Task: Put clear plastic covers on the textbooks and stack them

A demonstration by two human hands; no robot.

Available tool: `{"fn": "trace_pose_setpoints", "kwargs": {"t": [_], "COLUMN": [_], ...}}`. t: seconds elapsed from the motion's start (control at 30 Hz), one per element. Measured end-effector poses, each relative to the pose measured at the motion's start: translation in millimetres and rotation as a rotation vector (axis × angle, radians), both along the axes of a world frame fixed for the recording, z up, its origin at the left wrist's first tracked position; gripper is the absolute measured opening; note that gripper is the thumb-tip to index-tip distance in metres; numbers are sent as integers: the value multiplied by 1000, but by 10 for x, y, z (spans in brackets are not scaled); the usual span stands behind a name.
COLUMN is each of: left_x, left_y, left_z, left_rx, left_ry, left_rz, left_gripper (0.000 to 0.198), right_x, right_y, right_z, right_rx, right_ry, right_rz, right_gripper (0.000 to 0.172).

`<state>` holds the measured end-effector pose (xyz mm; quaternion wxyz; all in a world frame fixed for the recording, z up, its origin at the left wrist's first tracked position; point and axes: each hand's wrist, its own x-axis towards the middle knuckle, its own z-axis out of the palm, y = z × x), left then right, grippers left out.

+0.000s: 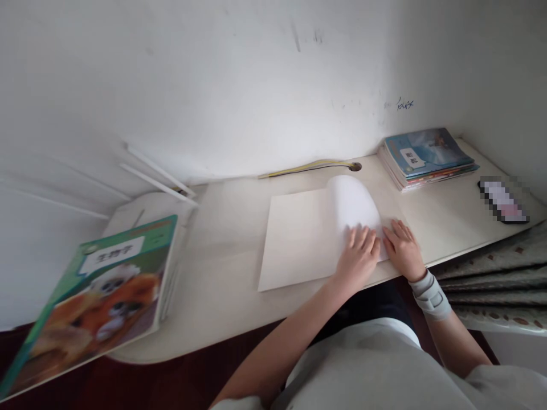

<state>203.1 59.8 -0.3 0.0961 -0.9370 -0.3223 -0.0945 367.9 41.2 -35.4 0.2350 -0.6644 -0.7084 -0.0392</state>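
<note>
A large blank white sheet of paper [301, 236] lies on the white desk in front of me. Its right part is bent over in a raised, rounded curve. My left hand [358, 253] rests on this curved part, palm down, with its fingers stretched forward. Just to its right, my right hand [402, 250] lies at the sheet's right edge with its fingers extended, a grey band [431, 296] around the wrist. Whether the right fingertips touch the paper I cannot tell.
Stacked books [427, 151] stand at the back right, beside a phone [504, 200] with a blurred screen. A green-covered book [115, 285] lies at the left on a pile. A yellow cable [307, 167] runs along the wall to a hole [355, 167]. A patterned curtain [496, 279] hangs right.
</note>
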Motion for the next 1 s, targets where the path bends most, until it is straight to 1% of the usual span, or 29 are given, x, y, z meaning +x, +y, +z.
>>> {"fn": "trace_pose_setpoints", "kwargs": {"t": [0.07, 0.1, 0.3, 0.4, 0.47, 0.57, 0.7, 0.83, 1.0], "left_x": [-44, -56, -55, -56, -42, 16, 94, 81, 45], "left_y": [-13, -18, 1, 22, 28, 23, 13, 43, 53], "left_z": [29, 37, 105, 135, 121, 59, -15, -18, -41], "left_rx": [-8, -21, -119, -140, -135, -97, -59, -85, -133], "left_ry": [-11, -12, 14, 33, 41, 35, 8, 10, -23], "left_rz": [74, 88, 29, 26, 29, 24, 6, -45, -180], "left_gripper": [35, 35, 32, 30, 30, 31, 33, 33, 31], "right_x": [-11, -9, 64, 77, 69, 53, 59, 74, 67], "right_y": [-4, -3, 22, 31, 33, 29, 10, -5, -1], "right_z": [7, 3, -69, -81, -75, -59, -53, -61, -51], "right_rx": [0, 2, 53, 59, 51, 38, 37, 64, 70], "right_ry": [-16, -14, 111, 130, 111, 98, 152, 204, 165], "right_rz": [-3, -4, 15, 16, 14, 5, -1, 8, 9], "right_gripper": [33, 33, 37, 37, 36, 36, 37, 36, 33]}}
